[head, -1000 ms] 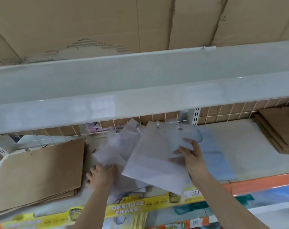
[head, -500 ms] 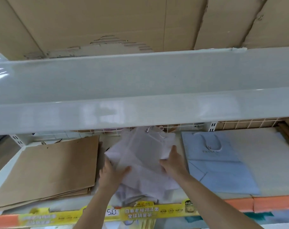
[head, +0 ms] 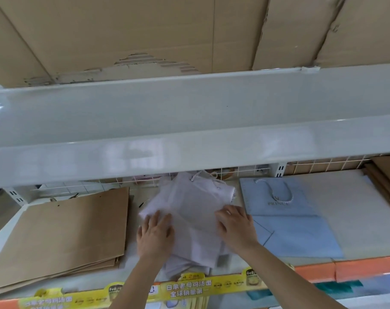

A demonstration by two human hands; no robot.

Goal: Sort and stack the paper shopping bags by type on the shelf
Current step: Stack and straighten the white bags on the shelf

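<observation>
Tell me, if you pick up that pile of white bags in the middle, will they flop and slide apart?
Probably. The white bags lie fanned out crookedly rather than squared, so they would likely slip over each other. They look thin and flat, so probably light and bendy. Both hands, left hand and right hand, press flat on them, which suggests they need steadying.

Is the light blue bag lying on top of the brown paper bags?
No, the light blue bag lies flat by itself right of the white bags, while the brown bags are stacked on their left.
</observation>
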